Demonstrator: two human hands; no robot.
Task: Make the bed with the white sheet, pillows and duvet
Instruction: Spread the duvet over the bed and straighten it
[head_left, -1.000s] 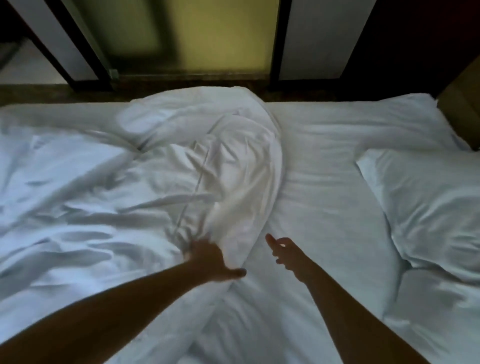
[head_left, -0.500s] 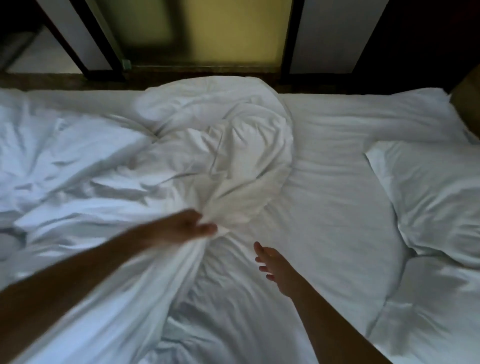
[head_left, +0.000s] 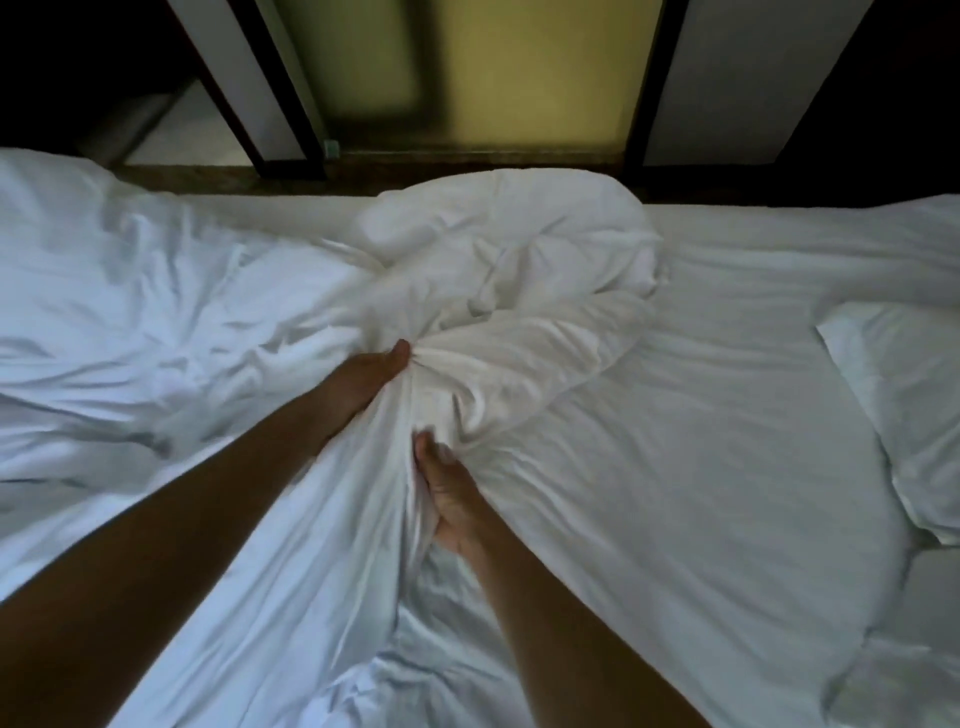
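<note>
A crumpled white duvet lies bunched across the left and middle of the bed. My left hand grips a gathered fold of it near the centre. Just below and to the right, my right hand grips the same bunched fabric, fingers curled into the cloth. The flat white sheet covers the mattress on the right. One white pillow lies at the right edge, and a second pillow shows at the lower right corner.
Beyond the far edge of the bed runs a dark floor strip, then white panels in dark frames and a yellowish glass pane. The room is dim.
My left hand has pulled the duvet fold toward the middle and closed tighter. My right hand, open over the sheet before, has moved left and taken hold of the duvet.
</note>
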